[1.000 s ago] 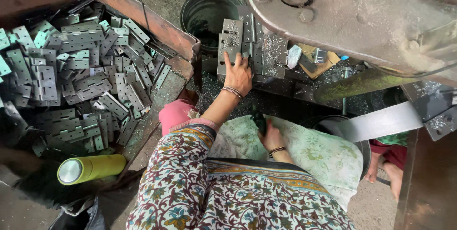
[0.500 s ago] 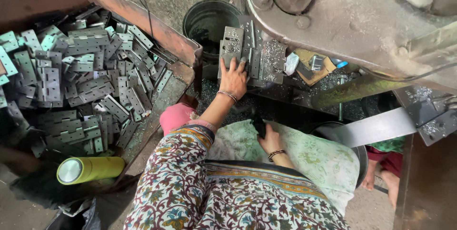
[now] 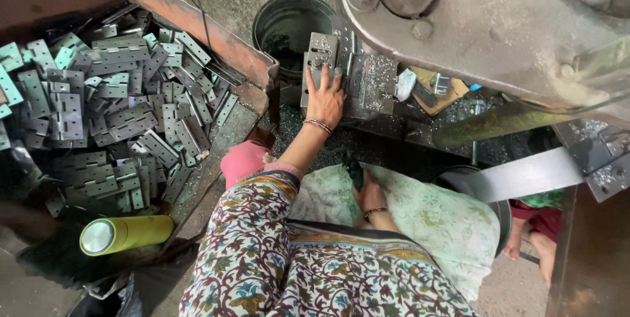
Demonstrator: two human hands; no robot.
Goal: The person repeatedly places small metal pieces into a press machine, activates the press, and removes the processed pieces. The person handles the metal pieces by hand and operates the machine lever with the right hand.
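Head view: left hand (image 3: 325, 97) flat, fingers spread, pressing grey perforated metal hinge plate (image 3: 319, 61) onto the press bed beside round dark bucket (image 3: 289, 25). Right hand (image 3: 371, 195) low on pale green cloth (image 3: 440, 225), grip impossible to tell. Heap of grey hinges (image 3: 111, 107) far left.

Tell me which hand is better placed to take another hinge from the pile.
Left, probably. The left hand rests on the hinge at the press, on the side of the hinge pile. The right hand sits low in the lap, farther away.
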